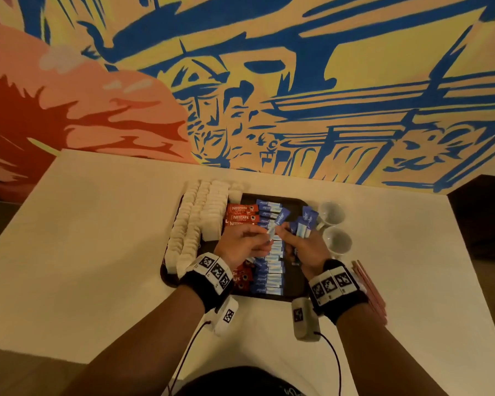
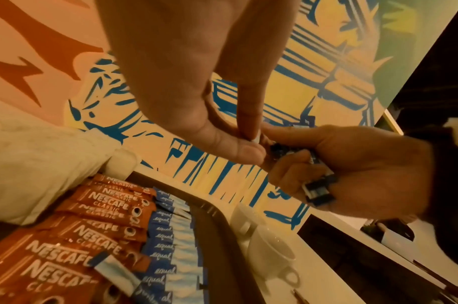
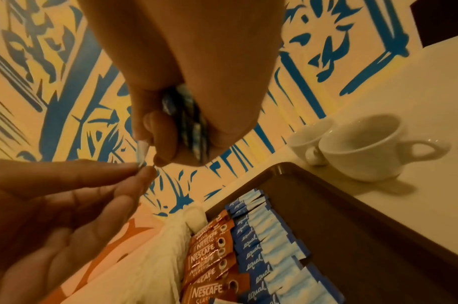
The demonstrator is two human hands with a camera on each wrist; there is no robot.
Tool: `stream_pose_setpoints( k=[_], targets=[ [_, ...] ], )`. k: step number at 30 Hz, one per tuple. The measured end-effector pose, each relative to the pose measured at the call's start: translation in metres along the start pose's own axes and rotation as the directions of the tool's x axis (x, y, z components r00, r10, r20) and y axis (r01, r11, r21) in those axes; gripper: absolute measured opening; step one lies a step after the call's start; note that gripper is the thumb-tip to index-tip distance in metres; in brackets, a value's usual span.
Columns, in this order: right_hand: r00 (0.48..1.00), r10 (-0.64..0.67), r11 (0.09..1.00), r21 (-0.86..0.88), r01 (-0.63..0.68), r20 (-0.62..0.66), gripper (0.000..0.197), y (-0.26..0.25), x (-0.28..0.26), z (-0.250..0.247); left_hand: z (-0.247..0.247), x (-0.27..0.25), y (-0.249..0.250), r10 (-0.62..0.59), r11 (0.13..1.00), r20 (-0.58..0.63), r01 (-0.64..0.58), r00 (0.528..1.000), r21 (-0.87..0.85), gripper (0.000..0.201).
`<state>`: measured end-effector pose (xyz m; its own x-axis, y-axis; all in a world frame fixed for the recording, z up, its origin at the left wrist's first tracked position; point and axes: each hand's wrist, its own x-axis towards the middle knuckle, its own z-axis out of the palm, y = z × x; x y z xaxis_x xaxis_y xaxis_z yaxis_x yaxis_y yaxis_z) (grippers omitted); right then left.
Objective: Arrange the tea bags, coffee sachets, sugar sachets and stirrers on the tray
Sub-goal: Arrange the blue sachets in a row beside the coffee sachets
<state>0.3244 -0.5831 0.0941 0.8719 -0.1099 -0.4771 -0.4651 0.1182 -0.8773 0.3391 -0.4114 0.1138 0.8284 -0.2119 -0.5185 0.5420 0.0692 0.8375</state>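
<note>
A dark brown tray (image 1: 295,287) holds rows of white tea bags (image 1: 195,224), red Nescafe coffee sachets (image 1: 240,214) and a column of blue Equal sugar sachets (image 1: 270,270). Above the tray my left hand (image 1: 265,241) pinches the end of a single blue sugar sachet (image 1: 279,222) between thumb and fingers. My right hand (image 1: 295,238) grips a bundle of blue sugar sachets (image 1: 306,224) right beside it. The wrist views show the pinched sachet (image 3: 142,152) and the bundle (image 2: 318,191) in my right fist. Pink stirrers (image 1: 369,287) lie on the table to the right of the tray.
Two white cups (image 1: 330,214) (image 1: 337,241) stand just right of the tray. The right strip of the tray (image 3: 352,226) is bare. A painted wall (image 1: 269,81) rises behind the white table (image 1: 97,238). One loose blue sachet (image 2: 113,267) lies across the coffee sachets.
</note>
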Motion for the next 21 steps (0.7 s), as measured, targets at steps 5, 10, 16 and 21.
stream_pose_setpoints(
  k=[5,10,16,21],
  targets=[
    [1.000,-0.008,0.992,-0.126,0.005,-0.023,0.015,0.006,0.014,-0.001,-0.015,0.013,-0.014,0.049,0.956,0.007,-0.049,0.999,0.289,0.018],
    [0.996,0.065,0.694,-0.720,0.002,0.065,0.017,0.022,0.041,-0.022,-0.033,0.042,-0.041,0.103,0.503,-0.003,-0.049,0.995,0.863,0.025],
    [0.958,0.242,0.358,-0.932,0.057,0.152,0.021,0.052,0.065,-0.017,-0.032,0.067,-0.071,0.056,0.118,0.114,-0.120,0.992,0.986,0.034],
    [0.931,0.238,0.192,-0.953,0.235,0.277,0.025,0.064,0.068,-0.010,-0.032,0.075,-0.075,0.003,0.047,0.137,-0.137,0.991,0.989,0.036]
  ],
)
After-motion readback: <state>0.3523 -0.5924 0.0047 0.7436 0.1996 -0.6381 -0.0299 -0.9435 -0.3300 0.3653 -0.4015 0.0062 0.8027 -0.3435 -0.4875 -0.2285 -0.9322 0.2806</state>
